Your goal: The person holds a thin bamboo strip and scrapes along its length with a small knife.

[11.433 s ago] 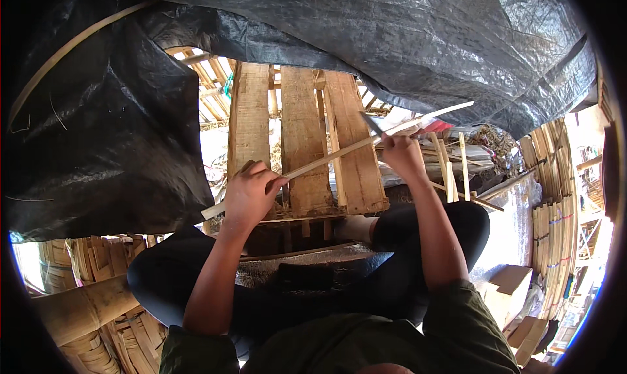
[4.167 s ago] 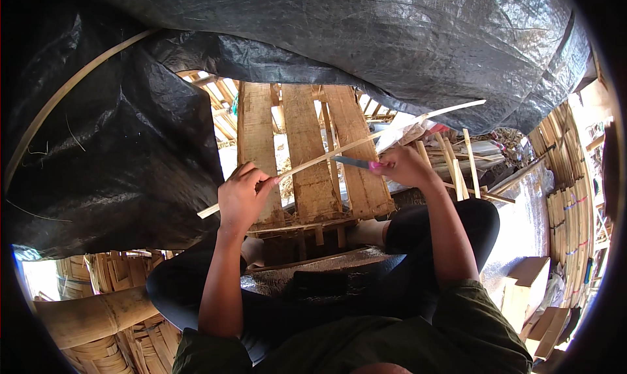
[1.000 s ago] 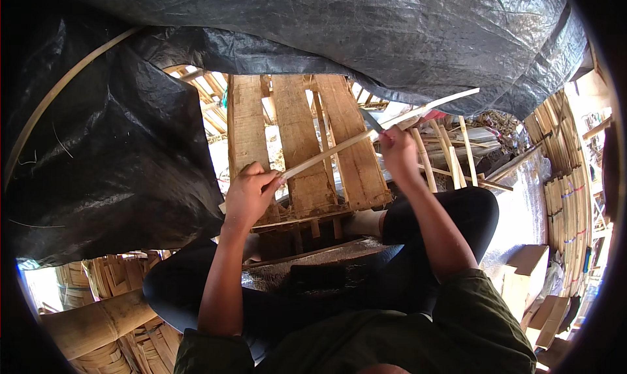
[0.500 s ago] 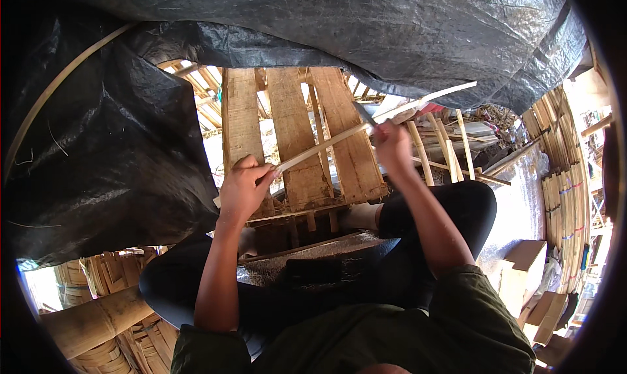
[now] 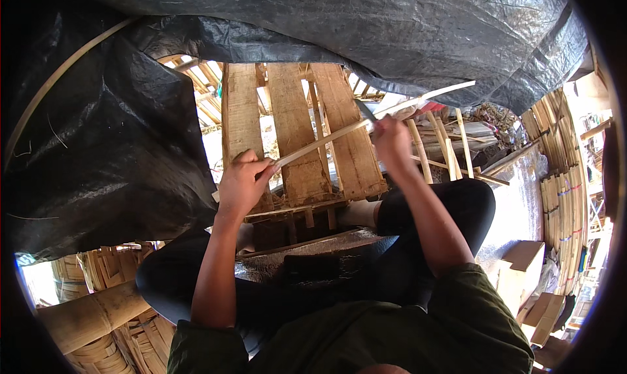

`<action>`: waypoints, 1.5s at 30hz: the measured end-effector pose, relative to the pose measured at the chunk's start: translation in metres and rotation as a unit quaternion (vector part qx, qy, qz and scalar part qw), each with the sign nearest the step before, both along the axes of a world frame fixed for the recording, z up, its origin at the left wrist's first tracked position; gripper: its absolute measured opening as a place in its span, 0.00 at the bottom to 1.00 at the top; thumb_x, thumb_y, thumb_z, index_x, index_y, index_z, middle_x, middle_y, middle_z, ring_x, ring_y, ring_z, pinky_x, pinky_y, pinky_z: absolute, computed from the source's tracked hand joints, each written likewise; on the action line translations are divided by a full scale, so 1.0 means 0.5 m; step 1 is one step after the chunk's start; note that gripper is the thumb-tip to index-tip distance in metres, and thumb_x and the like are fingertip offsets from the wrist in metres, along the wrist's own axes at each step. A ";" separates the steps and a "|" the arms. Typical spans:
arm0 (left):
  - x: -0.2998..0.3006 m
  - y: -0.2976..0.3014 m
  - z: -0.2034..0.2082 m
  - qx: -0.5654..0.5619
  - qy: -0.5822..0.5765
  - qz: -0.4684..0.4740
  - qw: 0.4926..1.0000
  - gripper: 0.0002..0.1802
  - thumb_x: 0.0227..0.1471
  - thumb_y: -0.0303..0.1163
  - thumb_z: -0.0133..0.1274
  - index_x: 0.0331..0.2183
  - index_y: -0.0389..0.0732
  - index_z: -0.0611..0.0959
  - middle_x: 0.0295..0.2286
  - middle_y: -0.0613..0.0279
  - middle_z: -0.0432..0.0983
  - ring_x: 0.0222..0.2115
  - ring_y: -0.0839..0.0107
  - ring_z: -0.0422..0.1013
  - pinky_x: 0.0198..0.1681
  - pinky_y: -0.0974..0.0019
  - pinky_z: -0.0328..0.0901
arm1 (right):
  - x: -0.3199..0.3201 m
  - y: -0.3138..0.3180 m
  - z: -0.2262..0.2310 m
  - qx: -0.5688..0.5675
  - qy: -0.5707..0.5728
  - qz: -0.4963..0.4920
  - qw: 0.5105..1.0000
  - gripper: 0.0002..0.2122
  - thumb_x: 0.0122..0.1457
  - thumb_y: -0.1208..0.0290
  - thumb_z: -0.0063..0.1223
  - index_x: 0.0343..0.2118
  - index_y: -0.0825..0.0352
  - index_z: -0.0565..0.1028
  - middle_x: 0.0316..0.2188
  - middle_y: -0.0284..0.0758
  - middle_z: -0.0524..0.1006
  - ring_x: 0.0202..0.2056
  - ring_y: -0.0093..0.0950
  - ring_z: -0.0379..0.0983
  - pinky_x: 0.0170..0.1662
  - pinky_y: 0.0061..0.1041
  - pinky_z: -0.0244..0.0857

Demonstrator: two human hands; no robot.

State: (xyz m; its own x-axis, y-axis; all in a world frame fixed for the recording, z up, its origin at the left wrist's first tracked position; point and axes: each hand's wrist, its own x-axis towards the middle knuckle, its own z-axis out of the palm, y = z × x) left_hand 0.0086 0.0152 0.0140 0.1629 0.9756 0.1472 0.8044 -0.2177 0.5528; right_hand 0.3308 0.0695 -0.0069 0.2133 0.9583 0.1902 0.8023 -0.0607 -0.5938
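Observation:
A long, pale bamboo strip [image 5: 326, 139] slants up to the right across a low slatted wooden bench [image 5: 294, 126]. My left hand [image 5: 245, 183] is closed on the strip's near end, thumb and fingers pinching it at the left side of the bench. Farther right, my right hand [image 5: 393, 141] is wrapped round the handle of a knife [image 5: 366, 110]. Its dark blade points up and left and lies against or just beside the strip; exact contact cannot be made out. The strip's far end sticks out past the right hand.
Black plastic sheeting [image 5: 405, 28] hangs over the far side and the left [image 5: 111, 139]. Several thin bamboo sticks [image 5: 450, 145] stand right of the bench. Bundled strips [image 5: 563, 204] and a cardboard box [image 5: 522, 273] lie at the right. A thick bamboo pole [image 5: 98, 314] is at the lower left.
The hands and strip hold nearly the same places. The right hand with the knife has shifted very slightly; the view has tilted a little.

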 end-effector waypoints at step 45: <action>-0.003 -0.002 -0.005 0.008 -0.022 -0.004 1.000 0.12 0.52 0.39 0.62 0.33 0.41 0.86 0.25 0.59 0.71 0.27 0.58 0.73 0.30 0.57 0.66 | 0.064 0.060 -0.020 -0.092 -0.023 -0.024 0.995 0.18 0.63 0.59 0.49 0.30 0.73 0.79 0.26 0.55 0.78 0.34 0.53 0.77 0.38 0.45 0.70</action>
State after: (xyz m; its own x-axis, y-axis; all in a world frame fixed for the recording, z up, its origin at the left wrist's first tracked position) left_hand 0.0071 0.0142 0.0115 0.1629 0.9718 0.1704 0.7773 -0.2328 0.5844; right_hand 0.3627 0.0995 -0.0168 0.2558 0.9665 0.0231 0.8214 -0.2047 -0.5324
